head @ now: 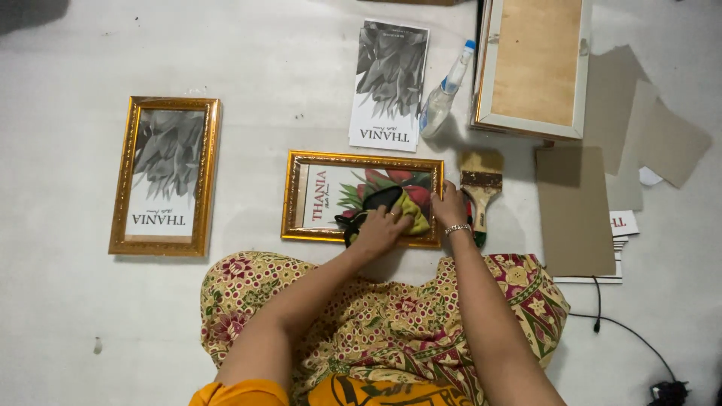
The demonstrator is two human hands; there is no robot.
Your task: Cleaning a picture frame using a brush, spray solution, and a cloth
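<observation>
Bare white floor [68, 316] lies open to the left of the lap and between the two gold frames, wide enough for a hand to pass. Farther off, the floor left of the loose print [389, 83] is open too. On the right the way is crowded: a paintbrush [481, 188] just beside the near frame [361, 159], a spray bottle [445, 94] beyond it, a face-down frame [532, 68], cardboard sheets [575, 210] and a black cable [624, 327]
</observation>
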